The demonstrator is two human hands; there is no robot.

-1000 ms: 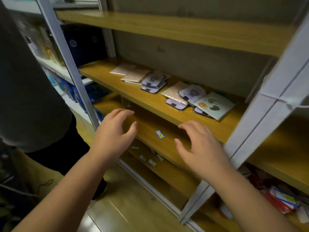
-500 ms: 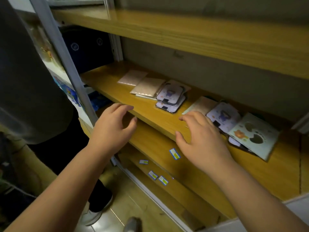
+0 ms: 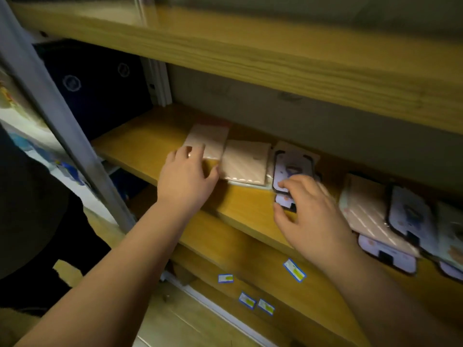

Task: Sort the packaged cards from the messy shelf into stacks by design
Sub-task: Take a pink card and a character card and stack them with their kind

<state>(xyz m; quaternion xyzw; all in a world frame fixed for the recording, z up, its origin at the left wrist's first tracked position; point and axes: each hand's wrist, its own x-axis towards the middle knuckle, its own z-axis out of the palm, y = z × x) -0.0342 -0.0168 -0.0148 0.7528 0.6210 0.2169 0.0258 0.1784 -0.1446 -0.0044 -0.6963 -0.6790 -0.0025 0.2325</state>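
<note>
On the wooden shelf [image 3: 140, 144]: left hand [image 3: 186, 180] fingers spread flat on a pink card pack [image 3: 209, 140]. Right hand [image 3: 309, 214] fingers curl, loosely open, over a purple card pack [image 3: 292, 166], touching it.

Right hand [image 3: 313, 216] covers lower part of purple card [image 3: 292, 169]; print on it blurred. Card pile [image 3: 400, 221] at right cut off by frame edge, smeared. Small labels [image 3: 294, 270] on lower shelf unreadable. Left fingertips [image 3: 193, 152] overlap pink card [image 3: 209, 140].

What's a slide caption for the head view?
Left hand on a beige card, right hand on a purple card.
</note>
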